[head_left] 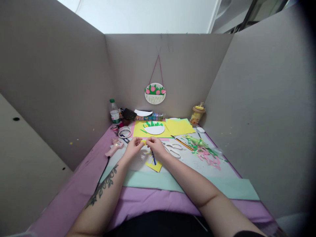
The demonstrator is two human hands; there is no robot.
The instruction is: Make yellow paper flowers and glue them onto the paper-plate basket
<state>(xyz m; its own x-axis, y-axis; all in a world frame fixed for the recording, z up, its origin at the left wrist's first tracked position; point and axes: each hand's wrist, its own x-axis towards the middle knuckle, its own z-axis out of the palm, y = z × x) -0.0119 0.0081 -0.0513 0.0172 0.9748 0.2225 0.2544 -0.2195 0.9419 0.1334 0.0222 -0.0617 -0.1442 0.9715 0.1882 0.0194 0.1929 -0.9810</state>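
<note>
Over the middle of the table, my left hand and my right hand meet at a small yellow paper piece, pinched between the fingertips of both. Its exact shape is too small to make out. Under my right hand a blue pen lies across a yellow paper sheet. Just beyond my hands rests a white half-round paper plate with green paper leaves along its top edge. White-handled scissors lie right of my right hand.
Paper scraps spread at the right, near pencils. A pink glue gun and tape roll lie left. A bottle and a cup stand at the back. A decorated plate hangs on the grey partition.
</note>
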